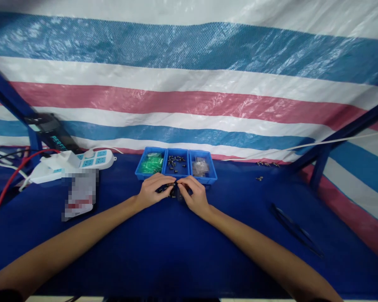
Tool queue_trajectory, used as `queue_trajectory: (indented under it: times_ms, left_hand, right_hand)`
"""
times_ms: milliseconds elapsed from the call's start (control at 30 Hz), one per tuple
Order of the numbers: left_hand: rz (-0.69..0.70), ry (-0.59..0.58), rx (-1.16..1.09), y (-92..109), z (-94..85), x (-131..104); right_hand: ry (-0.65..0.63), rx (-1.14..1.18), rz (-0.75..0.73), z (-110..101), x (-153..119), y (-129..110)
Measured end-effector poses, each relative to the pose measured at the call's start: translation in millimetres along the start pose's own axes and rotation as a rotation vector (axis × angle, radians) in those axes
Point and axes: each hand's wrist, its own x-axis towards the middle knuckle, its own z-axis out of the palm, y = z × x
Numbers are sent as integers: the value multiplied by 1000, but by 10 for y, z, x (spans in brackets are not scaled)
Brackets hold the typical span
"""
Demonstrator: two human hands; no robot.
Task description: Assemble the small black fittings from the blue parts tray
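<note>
My left hand (153,191) and my right hand (195,196) meet fingertip to fingertip just in front of three small blue bins. Both are closed in a pinch; whatever sits between the fingers is too small to make out. Small dark parts that look like screws (171,193) lie on the blue table under the fingertips. Green pieces fill the left bin (138,172). More dark screw-like parts (176,159) are scattered in the middle bin (178,171). Clear, flat plastic pieces (200,167) lie in the right bin (211,167).
A white power strip (93,159) with cables and a blurred-out phone-like object (81,195) lie at left. Black tweezers (294,228) rest at right, with several small metal parts (260,178) beyond. A black box (55,132) leans against the frame. Striped sheeting (189,100) hangs behind.
</note>
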Motion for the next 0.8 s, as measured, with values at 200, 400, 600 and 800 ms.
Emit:
queue_trajectory:
  times_ms: [200, 400, 600, 800]
  left_hand:
    - [-34, 1, 19, 26, -4, 14]
    - [-58, 11, 53, 6, -1, -22]
    - [-62, -17, 50, -50, 4, -73]
    - [-95, 7, 52, -52, 19, -72]
  right_hand:
    - [-6, 23, 2, -6, -2, -2]
    - [-15, 36, 23, -4, -11, -1]
    - [-27, 24, 16, 3, -11, 9]
    - [-37, 43, 17, 18, -20, 44]
